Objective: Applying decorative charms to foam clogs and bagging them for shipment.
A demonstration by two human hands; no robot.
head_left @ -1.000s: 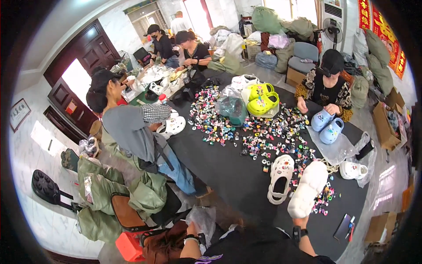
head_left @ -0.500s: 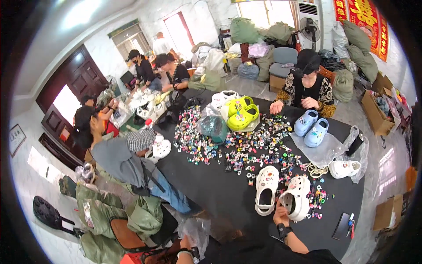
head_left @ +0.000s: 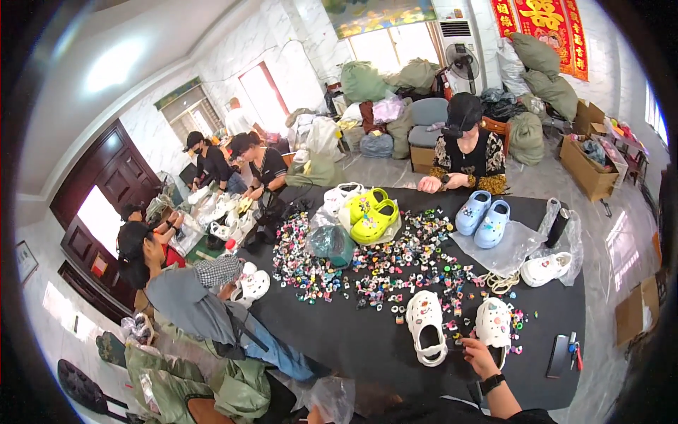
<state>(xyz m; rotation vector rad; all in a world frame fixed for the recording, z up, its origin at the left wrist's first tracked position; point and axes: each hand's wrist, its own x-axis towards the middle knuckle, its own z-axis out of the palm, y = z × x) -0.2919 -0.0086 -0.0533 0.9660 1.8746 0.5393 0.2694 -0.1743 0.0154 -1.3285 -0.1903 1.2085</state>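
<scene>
At the near edge of the black table my right hand (head_left: 482, 360), a dark watch on its wrist, is beside the heel of a white clog (head_left: 493, 321) dotted with charms. Its fingers are apart and appear to hold nothing. Left of it lies the matching white clog (head_left: 425, 326), heel strap toward me. Many small colourful charms (head_left: 381, 283) spread over the table behind the pair. Only a sliver of my left hand (head_left: 316, 415) shows at the lower edge, next to a clear plastic bag (head_left: 333, 397); its fingers are hidden.
Lime clogs (head_left: 374, 220) and blue clogs (head_left: 487, 220) stand farther back. To the right are a single white clog (head_left: 545, 268), a dark bottle (head_left: 558, 227) and a phone (head_left: 558, 357). One co-worker (head_left: 466, 152) sits opposite; another (head_left: 198, 283) stands at the left.
My right hand has let go of the right white clog, which now rests toe away on the table. My left hand has dropped mostly out of view. The head view has shifted.
</scene>
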